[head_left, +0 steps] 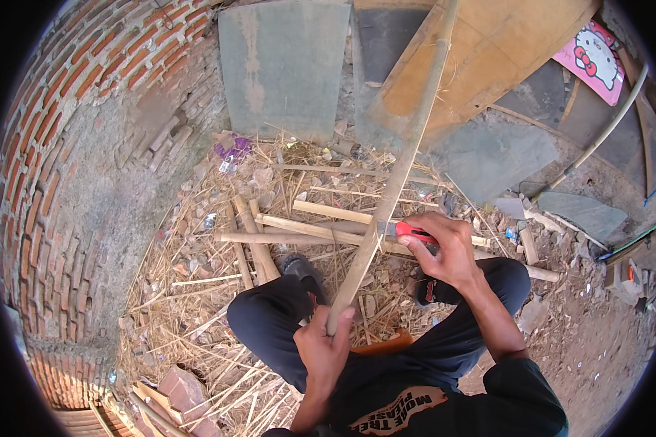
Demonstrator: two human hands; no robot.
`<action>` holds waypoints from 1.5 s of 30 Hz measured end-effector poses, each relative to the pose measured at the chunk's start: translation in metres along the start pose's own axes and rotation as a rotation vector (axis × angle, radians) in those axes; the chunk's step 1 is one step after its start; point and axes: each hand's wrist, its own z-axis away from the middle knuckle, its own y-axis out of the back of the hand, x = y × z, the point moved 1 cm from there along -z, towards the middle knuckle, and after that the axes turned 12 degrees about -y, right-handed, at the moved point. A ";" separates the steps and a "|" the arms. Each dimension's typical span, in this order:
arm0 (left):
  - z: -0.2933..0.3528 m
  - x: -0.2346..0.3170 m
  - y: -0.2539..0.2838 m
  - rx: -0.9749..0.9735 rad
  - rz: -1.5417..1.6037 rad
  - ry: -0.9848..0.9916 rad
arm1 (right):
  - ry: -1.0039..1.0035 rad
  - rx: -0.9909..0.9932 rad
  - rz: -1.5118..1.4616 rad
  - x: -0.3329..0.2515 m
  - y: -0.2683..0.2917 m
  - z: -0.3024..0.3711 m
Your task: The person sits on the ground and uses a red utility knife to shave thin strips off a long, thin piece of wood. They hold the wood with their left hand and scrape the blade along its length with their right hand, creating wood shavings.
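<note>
one pole slants between the knees, near end in the left grip; the right grip holds a knife, blade edge at the pole; dirt spreads rightward, wall bounds the left.

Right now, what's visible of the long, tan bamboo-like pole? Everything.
The long, tan bamboo-like pole is slim, slightly bowed, with loose fibres on its edge, and slants up and right over pale wooden strips, its top out of frame. The bare left hand grips its lower end. A red-handled knife in the right hand has its blade at the pole's lower half; contact is unclear.
</note>
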 end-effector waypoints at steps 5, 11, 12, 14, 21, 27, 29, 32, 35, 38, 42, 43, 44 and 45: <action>0.003 -0.001 0.001 0.006 0.042 0.028 | 0.012 -0.029 0.010 0.004 0.001 -0.002; 0.015 -0.005 0.009 -0.022 -0.001 0.054 | -0.033 0.003 0.050 0.008 0.012 -0.022; 0.016 -0.006 0.010 -0.024 -0.004 0.061 | -0.043 -0.022 0.061 0.006 0.013 -0.024; 0.020 -0.009 0.012 -0.028 -0.011 0.075 | -0.066 0.037 0.044 0.009 0.015 -0.029; 0.039 -0.011 0.021 -0.038 0.009 0.097 | -0.071 0.064 0.118 0.029 0.033 -0.054; 0.060 -0.027 0.028 -0.064 0.002 0.135 | -0.155 0.068 0.125 0.044 0.047 -0.073; 0.065 -0.032 0.029 -0.058 0.022 0.143 | -0.104 0.069 0.146 0.041 0.048 -0.076; 0.068 -0.033 0.031 -0.063 0.047 0.151 | -0.089 0.101 0.139 0.049 0.049 -0.083; 0.075 -0.036 0.034 -0.061 0.057 0.171 | -0.117 0.141 0.143 0.050 0.056 -0.095; 0.084 -0.041 0.040 -0.096 0.031 0.171 | -0.143 0.161 0.195 0.059 0.068 -0.108; 0.092 -0.044 0.043 -0.094 0.050 0.187 | -0.160 0.138 0.257 0.057 0.070 -0.119; 0.093 -0.044 0.044 -0.102 0.055 0.190 | -0.194 0.160 0.241 0.063 0.077 -0.124; 0.094 -0.044 0.045 -0.110 0.059 0.193 | -0.228 0.182 0.224 0.076 0.086 -0.131; 0.097 -0.044 0.046 -0.115 0.060 0.197 | -0.256 0.201 0.201 0.079 0.090 -0.137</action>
